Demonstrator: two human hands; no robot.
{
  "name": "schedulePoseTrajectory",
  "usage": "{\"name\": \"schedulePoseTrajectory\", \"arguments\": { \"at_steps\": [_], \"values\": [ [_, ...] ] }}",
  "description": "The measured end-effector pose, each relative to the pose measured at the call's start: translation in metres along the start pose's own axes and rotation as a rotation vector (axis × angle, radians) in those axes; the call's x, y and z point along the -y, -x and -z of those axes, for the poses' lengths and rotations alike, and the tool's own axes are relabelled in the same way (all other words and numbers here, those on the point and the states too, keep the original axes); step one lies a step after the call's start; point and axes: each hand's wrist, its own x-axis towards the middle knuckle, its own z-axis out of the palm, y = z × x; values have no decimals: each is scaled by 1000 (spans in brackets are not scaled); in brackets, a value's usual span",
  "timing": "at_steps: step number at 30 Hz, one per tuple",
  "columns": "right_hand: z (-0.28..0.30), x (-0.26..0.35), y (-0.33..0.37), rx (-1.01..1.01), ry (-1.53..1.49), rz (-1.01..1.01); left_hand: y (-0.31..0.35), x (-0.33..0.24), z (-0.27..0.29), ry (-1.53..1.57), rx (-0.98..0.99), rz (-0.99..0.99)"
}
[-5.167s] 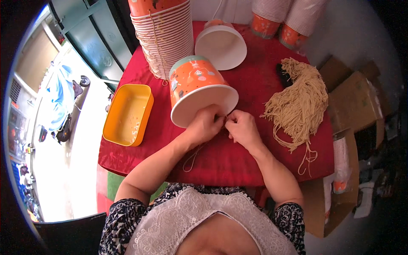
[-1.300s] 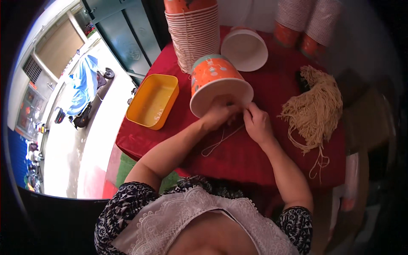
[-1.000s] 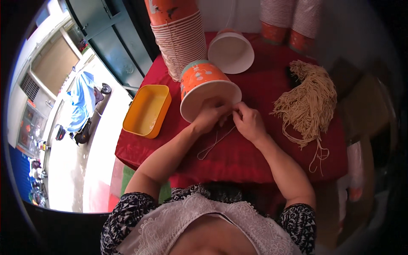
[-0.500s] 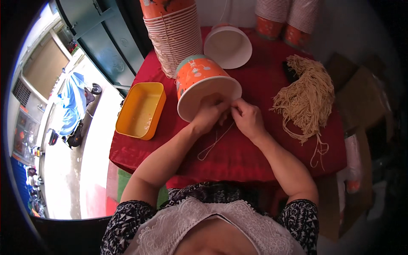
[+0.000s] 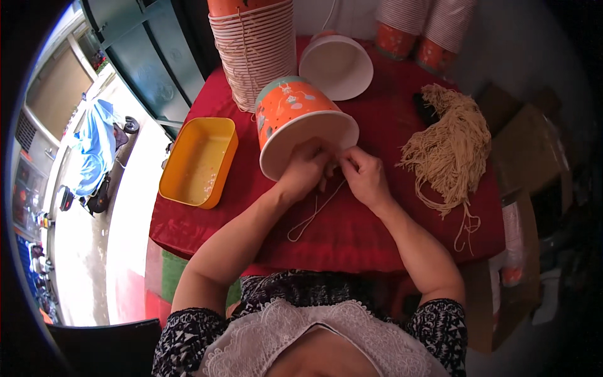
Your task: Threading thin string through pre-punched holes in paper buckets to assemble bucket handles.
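Note:
An orange paper bucket [image 5: 295,103] with a pale green base band lies tilted on the table, its white-rimmed mouth facing me. In front of that mouth, my left hand [image 5: 306,166] has its fingers curled at a thin string [image 5: 312,215]. My right hand [image 5: 364,176] meets it at the right side of the rim, thumb and fingertips pinched on the string. From between the hands the string hangs in a loop over the red cloth. The fingertips are partly hidden, and whether a knot is there cannot be made out.
A tall stack of buckets [image 5: 254,56] stands behind, beside a single white-mouthed bucket [image 5: 336,68]. At left is a yellow plastic tub [image 5: 200,162] with small white bits; at right, a bundle of beige strings [image 5: 449,144]. More stacks [image 5: 433,38] stand at the back right of the red-covered table [image 5: 377,245].
The view has shifted slightly. My hands and the bucket keep nearly the same places relative to each other, with only small finger movement at the rim.

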Motion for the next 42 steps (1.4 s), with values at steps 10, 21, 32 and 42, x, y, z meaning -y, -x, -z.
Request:
{"name": "schedulePoseTrajectory", "arguments": {
  "at_steps": [10, 21, 32, 42],
  "values": [
    [5, 5, -1, 61, 23, -32, -4, 13, 13, -459, -8, -327],
    [-2, 3, 2, 0, 135, 10, -7, 13, 11, -623, -26, -330],
    [-5, 3, 2, -69, 263, 236, -4, 7, 6, -539, -61, -330],
    [-4, 2, 4, 3, 478, 376, -3, 4, 6, -510, -128, -376]
  ]
}}
